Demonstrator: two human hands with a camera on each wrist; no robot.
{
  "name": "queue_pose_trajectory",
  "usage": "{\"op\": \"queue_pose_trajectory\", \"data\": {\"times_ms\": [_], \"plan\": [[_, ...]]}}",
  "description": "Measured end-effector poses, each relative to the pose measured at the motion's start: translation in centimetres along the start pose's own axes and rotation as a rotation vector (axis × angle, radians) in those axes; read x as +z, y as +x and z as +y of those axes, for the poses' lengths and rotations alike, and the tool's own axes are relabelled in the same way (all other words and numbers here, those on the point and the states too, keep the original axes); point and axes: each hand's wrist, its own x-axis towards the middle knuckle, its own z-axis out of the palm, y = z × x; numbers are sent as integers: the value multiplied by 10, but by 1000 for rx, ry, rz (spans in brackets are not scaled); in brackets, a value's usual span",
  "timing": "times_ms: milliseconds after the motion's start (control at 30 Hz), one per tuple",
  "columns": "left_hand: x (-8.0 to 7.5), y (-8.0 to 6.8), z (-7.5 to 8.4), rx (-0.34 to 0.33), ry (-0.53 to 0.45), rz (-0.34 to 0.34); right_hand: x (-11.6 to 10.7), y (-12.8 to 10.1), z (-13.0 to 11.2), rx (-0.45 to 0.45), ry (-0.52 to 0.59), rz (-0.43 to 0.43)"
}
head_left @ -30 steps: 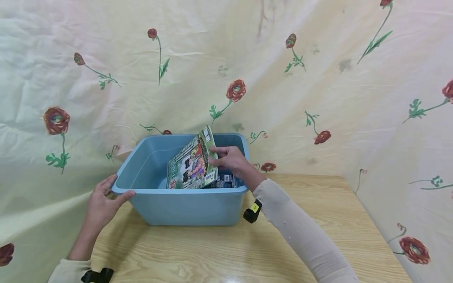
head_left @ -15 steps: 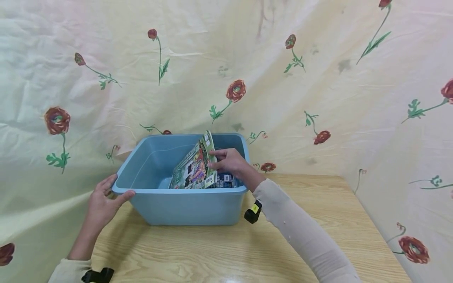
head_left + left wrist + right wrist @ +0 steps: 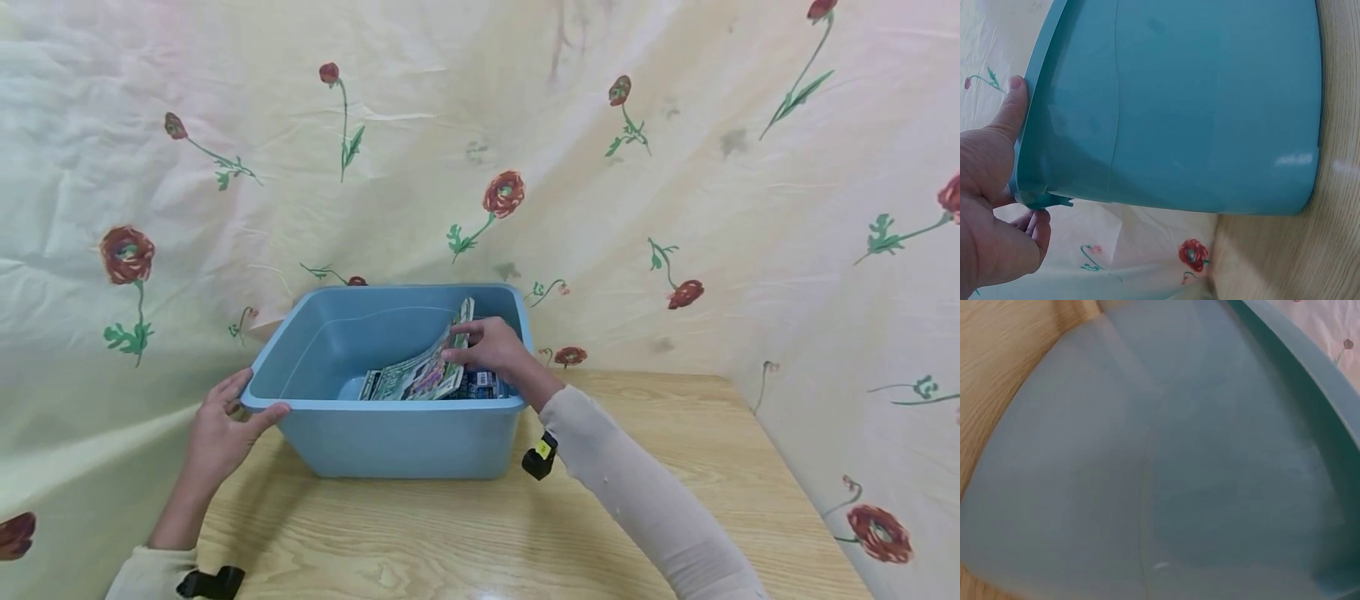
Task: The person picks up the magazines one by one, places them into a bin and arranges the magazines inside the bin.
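A blue plastic tub (image 3: pixel 405 442) stands on the wooden table. My left hand (image 3: pixel 225 429) grips its front left corner; in the left wrist view the thumb lies along the rim (image 3: pixel 1034 94) and the fingers curl beneath. Inside the tub, my right hand (image 3: pixel 495 346) pinches the right edge of a colorful comic-style magazine (image 3: pixel 427 375). The magazine slants, its left part low in the tub and its right edge raised. A dark blue printed item (image 3: pixel 483 385) lies under the right hand, partly hidden. The right wrist view holds only the tub's outer wall (image 3: pixel 1147 456), not the hand.
The tabletop (image 3: pixel 637 467) spreads in front of the tub and to its right. A cream cloth with red flowers (image 3: pixel 420 150) hangs behind the tub and along both sides. Black wrist cameras (image 3: pixel 540 456) are strapped at both sleeves.
The magazine has come down deeper into the tub, tilting flatter and shifting right, with the right hand lowering slightly along with it. The left hand keeps its hold on the tub's corner.
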Motion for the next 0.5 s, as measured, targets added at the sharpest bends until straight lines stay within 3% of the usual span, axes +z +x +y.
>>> {"op": "queue_pose_trajectory", "data": {"times_ms": [233, 500], "plan": [[1, 0, -1, 4, -2, 4, -1, -1, 1, -68, -262, 90], [1, 1, -4, 11, -4, 8, -11, -7, -3, -107, -241, 133]]}}
